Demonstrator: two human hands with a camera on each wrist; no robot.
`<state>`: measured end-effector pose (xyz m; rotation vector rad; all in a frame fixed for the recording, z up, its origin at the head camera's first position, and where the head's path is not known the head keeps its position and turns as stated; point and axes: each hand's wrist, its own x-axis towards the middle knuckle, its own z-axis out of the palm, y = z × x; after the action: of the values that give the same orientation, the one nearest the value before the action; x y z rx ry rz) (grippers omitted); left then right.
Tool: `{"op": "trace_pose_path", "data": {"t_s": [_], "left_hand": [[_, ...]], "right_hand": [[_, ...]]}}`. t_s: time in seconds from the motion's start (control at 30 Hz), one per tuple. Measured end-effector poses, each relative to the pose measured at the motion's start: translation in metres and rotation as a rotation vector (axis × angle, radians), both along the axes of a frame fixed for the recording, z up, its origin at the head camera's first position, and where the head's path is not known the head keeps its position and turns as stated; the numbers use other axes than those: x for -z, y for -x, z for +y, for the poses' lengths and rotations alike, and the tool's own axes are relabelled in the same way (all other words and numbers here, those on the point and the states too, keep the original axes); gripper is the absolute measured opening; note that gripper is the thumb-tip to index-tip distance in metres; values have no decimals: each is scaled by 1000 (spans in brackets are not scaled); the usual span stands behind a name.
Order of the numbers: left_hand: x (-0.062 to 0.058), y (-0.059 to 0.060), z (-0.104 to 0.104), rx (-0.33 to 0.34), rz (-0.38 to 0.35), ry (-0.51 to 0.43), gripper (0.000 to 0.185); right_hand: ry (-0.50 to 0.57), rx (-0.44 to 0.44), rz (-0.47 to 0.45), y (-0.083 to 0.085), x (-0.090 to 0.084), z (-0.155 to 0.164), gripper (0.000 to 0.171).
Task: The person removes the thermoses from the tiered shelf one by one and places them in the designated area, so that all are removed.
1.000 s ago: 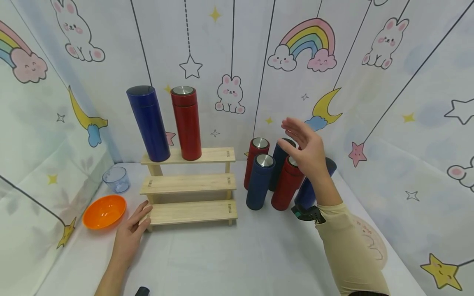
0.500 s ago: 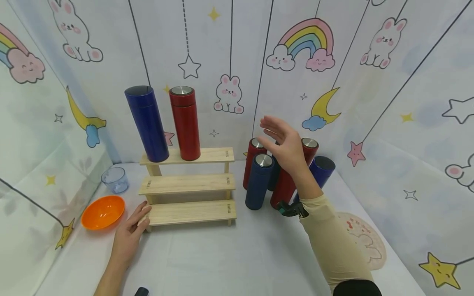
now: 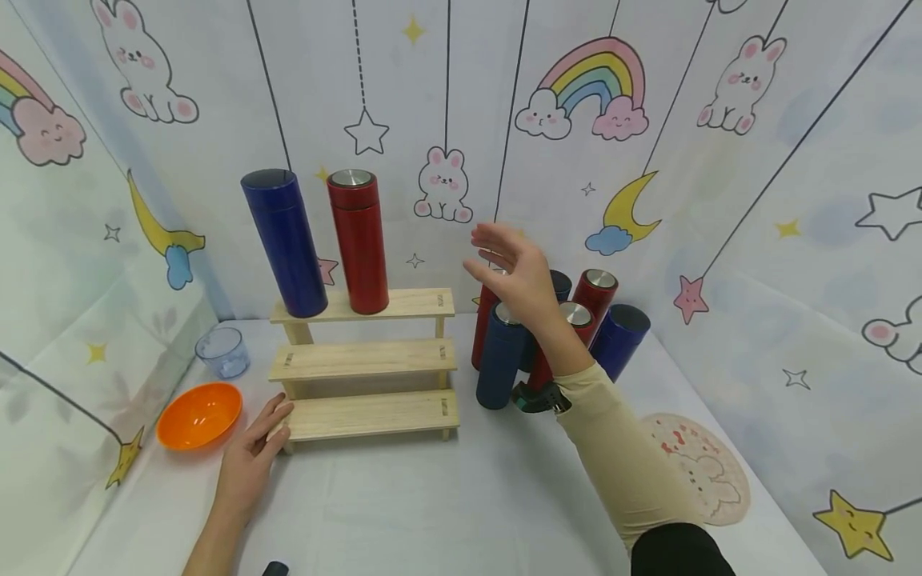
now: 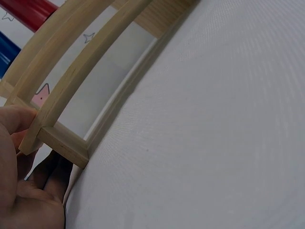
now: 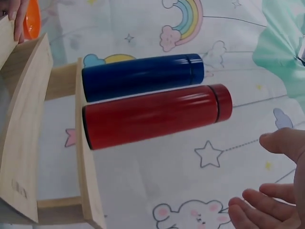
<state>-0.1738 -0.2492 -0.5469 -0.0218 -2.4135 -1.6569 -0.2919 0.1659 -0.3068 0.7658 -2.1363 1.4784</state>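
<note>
My left hand (image 3: 248, 448) holds the left end of the lowest step of a three-tier wooden display rack (image 3: 370, 416); its fingers lie around that end in the left wrist view. On the top step stand a blue thermos (image 3: 284, 244) and, to its right, a red thermos (image 3: 358, 244). My right hand (image 3: 522, 276), empty with fingers spread and thumb apart, is raised above the thermoses at the rack's right. Among these are a blue thermos (image 3: 499, 368) in front, a red thermos (image 3: 596, 290) behind and a dark blue thermos (image 3: 621, 336) at the right. The hand and forearm partly hide several.
Left of the rack are an orange bowl (image 3: 200, 416) and a clear bluish glass (image 3: 222, 352). A round pinkish mat (image 3: 702, 472) with a rabbit print lies at the right. Patterned white curtain (image 3: 432, 88) closes the back and sides. A small black object (image 3: 276, 569) shows at the front edge.
My right hand has moved left over the group of thermoses toward the rack, still empty. My left hand stays at the rack's end, and the thermoses stand where they were.
</note>
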Motion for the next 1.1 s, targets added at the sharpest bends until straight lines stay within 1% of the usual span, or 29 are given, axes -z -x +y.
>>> {"op": "trace_pose_path", "data": {"t_s": [0.23, 0.33, 0.47, 0.7, 0.9, 1.1], "left_hand": [[0, -2, -1, -7, -1, 15, 45], [0, -2, -1, -6, -1, 21, 45], [-1, -2, 0, 5, 7, 5, 45], [-2, -2, 0, 17, 11, -16, 45], [-1, -2, 1, 6, 2, -8, 45], [-2, -2, 0, 15, 14, -11, 44]], "right_hand": [[10, -57, -5, 7, -1, -18, 55], [11, -67, -9, 9, 0, -24, 55], [18, -78, -20, 11, 0, -33, 55], [23, -96, -4, 16, 0, -51, 54], [15, -103, -52, 21, 1, -64, 55], [1, -125, -79, 22, -1, -79, 58]]}}
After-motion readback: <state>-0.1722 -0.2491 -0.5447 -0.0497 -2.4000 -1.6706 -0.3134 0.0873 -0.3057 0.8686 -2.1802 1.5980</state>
